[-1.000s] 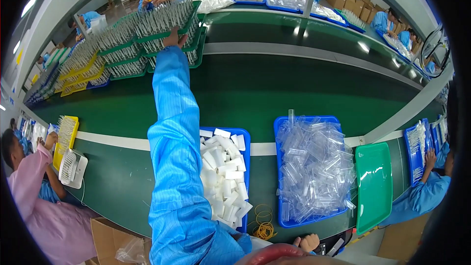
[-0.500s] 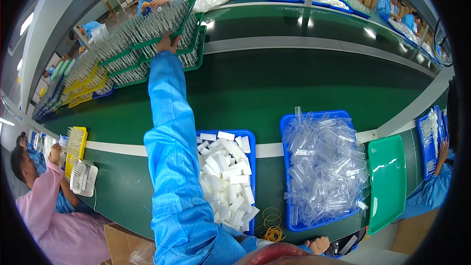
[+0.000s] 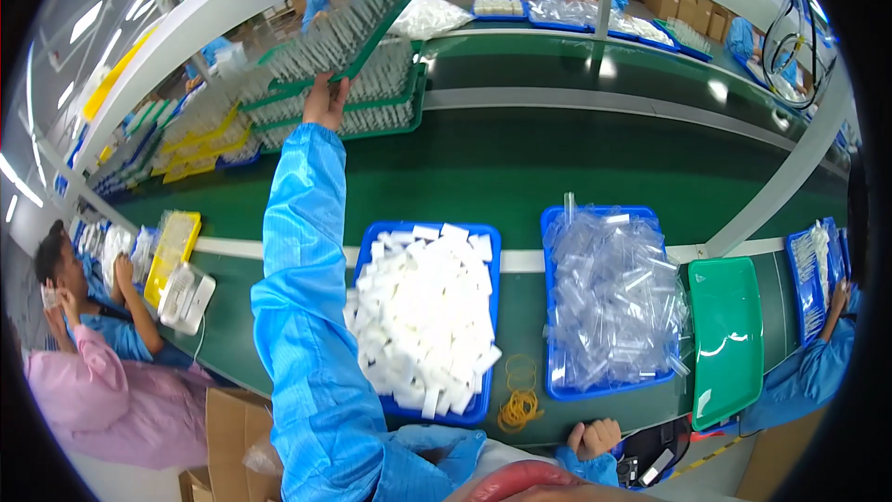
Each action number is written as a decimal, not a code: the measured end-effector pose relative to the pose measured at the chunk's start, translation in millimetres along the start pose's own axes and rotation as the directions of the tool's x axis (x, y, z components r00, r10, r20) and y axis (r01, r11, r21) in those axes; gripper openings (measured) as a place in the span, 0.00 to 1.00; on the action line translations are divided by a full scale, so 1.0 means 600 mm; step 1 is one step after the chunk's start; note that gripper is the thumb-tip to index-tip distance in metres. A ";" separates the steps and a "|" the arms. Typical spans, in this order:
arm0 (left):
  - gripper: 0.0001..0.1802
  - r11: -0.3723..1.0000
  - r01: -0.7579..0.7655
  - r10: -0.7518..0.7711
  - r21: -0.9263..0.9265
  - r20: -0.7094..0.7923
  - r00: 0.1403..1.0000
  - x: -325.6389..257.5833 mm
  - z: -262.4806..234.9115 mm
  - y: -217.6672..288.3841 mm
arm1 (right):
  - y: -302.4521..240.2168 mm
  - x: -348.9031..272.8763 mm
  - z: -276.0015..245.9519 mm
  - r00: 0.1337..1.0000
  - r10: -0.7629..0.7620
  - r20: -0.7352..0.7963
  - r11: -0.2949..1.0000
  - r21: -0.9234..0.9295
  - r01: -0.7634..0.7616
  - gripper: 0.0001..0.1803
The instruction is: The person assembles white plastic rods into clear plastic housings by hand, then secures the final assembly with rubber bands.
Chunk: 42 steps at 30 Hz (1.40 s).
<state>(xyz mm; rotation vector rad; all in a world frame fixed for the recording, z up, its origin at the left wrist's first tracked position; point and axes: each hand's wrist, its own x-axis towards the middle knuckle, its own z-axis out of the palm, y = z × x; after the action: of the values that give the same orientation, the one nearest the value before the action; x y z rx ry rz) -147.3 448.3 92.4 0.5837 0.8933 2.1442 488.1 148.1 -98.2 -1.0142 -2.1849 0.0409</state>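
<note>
My left hand (image 3: pixel 325 102) reaches far out over the belt and grips the near edge of a green tray (image 3: pixel 379 35). Rows of thin, clear upright pieces fill this tray, which is tilted and raised above the stack of similar green trays (image 3: pixel 420 102). My fingers are partly hidden under its rim. At the near table edge my right hand (image 3: pixel 595 439) is curled into a loose fist, with nothing seen in it. Closest to it are a bundle of yellow rubber bands (image 3: pixel 518 409) and a blue tray (image 3: pixel 550 353) heaped with clear plastic tubes (image 3: pixel 613 297).
A blue tray (image 3: pixel 495 316) of white blocks (image 3: pixel 427 316) sits beside my left sleeve. An empty green tray (image 3: pixel 727 344) lies at the right. Stacked yellow trays (image 3: pixel 200 149) stand far left. A metal post (image 3: pixel 790 167) rises at right. Co-workers sit on both sides and opposite.
The green tray in my left hand has risen off the stack and tilted, its right side higher. My view has shifted, showing the white blocks more fully. My right hand stays curled at the table edge.
</note>
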 end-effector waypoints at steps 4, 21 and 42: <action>0.17 0.999 -0.030 0.031 -0.026 0.007 1.000 -0.135 -0.039 0.078 | -0.003 -0.003 0.020 0.997 -0.008 -0.082 0.999 -0.044 0.005 0.17; 0.19 0.942 -0.014 0.098 0.337 -0.235 0.967 -0.722 -0.356 0.161 | -0.015 -0.003 0.024 0.978 -0.082 -0.193 0.997 -0.019 0.080 0.19; 0.18 0.280 0.219 0.002 0.935 -0.228 0.974 -0.881 -0.380 0.125 | -0.031 -0.005 0.030 0.982 -0.044 -0.185 0.999 -0.037 0.037 0.20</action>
<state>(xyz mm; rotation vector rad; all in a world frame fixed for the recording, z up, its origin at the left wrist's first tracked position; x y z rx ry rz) 8.6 -87.5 -67.2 0.8392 2.3239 1.2769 466.3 137.9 -107.5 -0.9518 -2.0405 -0.1055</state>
